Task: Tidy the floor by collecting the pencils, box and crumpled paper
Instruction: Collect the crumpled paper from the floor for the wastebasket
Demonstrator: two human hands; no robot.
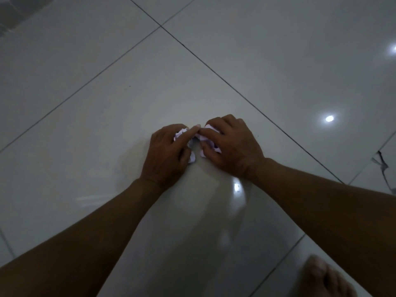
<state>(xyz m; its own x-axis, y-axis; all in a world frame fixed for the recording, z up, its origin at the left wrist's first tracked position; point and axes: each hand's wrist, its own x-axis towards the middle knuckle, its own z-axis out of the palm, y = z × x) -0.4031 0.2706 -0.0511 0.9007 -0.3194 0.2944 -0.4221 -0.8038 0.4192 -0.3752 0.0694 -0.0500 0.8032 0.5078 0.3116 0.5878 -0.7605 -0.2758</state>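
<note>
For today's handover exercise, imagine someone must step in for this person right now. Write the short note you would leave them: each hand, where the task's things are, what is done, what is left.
Left hand: grips the crumpled paper, fingers curled round its left side.
Right hand: grips the same paper from the right; the fingertips of both hands meet over it.
The paper is low over the tiled floor, between the hands; whether it touches cannot be told.
Pencils and box: not in view.
Done: paper gathered in both hands.
Left: lift it away; find the pencils and box.
</note>
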